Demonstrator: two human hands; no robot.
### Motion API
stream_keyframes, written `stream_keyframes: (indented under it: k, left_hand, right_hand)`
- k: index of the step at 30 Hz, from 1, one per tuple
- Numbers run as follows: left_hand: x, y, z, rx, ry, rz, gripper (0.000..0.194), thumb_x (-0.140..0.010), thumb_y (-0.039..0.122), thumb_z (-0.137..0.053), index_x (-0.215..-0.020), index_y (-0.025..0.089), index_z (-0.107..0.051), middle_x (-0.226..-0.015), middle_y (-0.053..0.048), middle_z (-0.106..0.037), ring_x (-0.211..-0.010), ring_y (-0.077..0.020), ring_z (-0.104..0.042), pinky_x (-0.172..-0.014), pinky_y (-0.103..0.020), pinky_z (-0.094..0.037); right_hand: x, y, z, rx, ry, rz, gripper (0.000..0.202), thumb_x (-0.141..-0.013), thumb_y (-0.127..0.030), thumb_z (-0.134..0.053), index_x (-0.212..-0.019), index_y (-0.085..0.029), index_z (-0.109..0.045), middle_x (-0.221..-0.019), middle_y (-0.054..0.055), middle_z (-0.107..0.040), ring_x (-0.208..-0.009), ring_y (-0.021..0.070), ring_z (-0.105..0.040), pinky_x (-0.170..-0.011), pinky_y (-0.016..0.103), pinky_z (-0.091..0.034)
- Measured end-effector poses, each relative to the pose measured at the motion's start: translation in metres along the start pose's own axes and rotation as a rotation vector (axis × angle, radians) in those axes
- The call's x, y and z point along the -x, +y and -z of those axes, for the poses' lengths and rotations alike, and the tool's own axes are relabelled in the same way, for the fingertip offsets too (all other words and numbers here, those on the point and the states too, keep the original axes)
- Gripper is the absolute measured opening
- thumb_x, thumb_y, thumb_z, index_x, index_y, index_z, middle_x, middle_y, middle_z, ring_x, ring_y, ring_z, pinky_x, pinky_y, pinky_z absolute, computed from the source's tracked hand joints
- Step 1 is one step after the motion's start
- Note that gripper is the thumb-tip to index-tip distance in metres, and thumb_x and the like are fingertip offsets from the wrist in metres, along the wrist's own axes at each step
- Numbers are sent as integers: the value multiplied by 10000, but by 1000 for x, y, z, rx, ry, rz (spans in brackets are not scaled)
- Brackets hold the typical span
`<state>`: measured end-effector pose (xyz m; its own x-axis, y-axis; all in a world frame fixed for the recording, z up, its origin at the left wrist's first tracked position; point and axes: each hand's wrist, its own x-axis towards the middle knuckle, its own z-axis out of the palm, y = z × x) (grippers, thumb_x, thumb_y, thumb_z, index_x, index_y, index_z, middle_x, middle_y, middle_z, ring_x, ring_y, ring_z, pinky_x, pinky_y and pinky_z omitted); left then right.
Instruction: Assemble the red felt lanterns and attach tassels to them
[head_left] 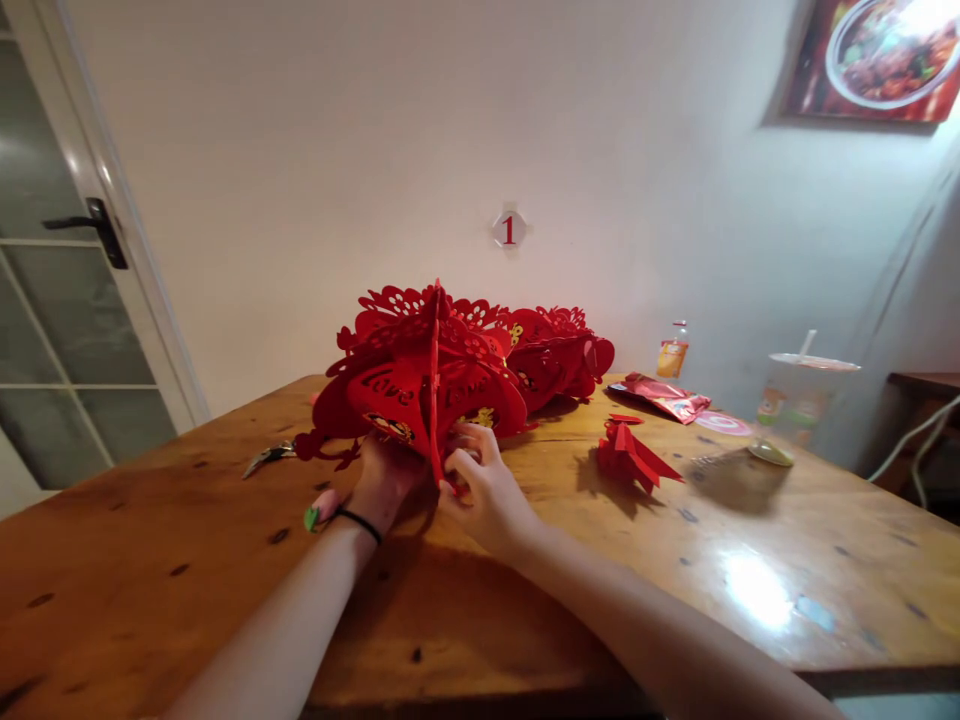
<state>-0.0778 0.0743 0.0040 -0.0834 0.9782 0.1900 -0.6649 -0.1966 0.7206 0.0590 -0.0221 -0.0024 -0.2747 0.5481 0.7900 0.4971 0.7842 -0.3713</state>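
A red felt lantern [397, 385] with cut-out flower edges and the word "Love" on its panels stands on the wooden table in front of me. My left hand [390, 470] reaches under its left side; the fingers are hidden behind the panels. With bent fingers, my right hand [480, 480] pinches the lower edge of the lantern's middle seam. Behind it, to the right, lies a second red lantern [562, 355], partly covered by the first. A small pink and green object [321, 510] rests beside my left wrist.
Metal-jawed pliers [268, 457] lie to the left. On the right are a folded red piece [634, 458], a red packet [664, 397], a small bottle [673, 350] and a clear cup with a straw [799, 400]. A wall stands behind the table [225, 560].
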Motion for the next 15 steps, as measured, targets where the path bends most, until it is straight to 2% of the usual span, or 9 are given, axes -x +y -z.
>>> stream_keyframes:
  k: [5,8,10,13,15]
  left_hand:
    - [13,-12,-4,10,22,85,291,-845,342,-350,-764,211,-596,-653,-50,-634,-757,-225,-626,-756,-400,-498]
    - [31,-22,-13,-73,-32,139,293,-845,344,-392,-828,174,-630,-701,-68,-655,-819,-233,-627,-765,-375,-500]
    - [42,-27,-18,-146,-63,161,215,-801,310,-481,-841,167,-636,-736,-64,-667,-861,-234,-623,-774,-354,-501]
    - [46,-31,-16,-354,-44,105,234,-750,344,-550,-882,170,-632,-839,-67,-670,-936,-239,-601,-809,-346,-495]
    - [41,-33,-8,-498,3,12,258,-707,349,-586,-896,178,-627,-911,-72,-660,-973,-251,-587,-848,-361,-482]
  right_hand:
    - [-2,3,0,-41,91,-84,137,-761,-119,-474,-872,-197,-495,-1197,125,-368,-971,164,-533,-844,321,-464]
    - [-3,7,1,-58,152,-130,137,-761,-126,-490,-878,-195,-502,-1213,128,-379,-1070,190,-503,-907,344,-430]
    - [-4,10,2,-79,169,-163,135,-755,-129,-507,-874,-193,-511,-1232,127,-383,-1128,199,-476,-931,342,-416]
    - [-5,11,3,-146,191,-210,155,-759,-123,-509,-896,-194,-526,-1272,115,-392,-1182,181,-446,-971,312,-392]
    - [-3,9,3,-202,196,-244,185,-766,-122,-506,-933,-195,-536,-1317,101,-389,-1223,168,-415,-1008,302,-362]
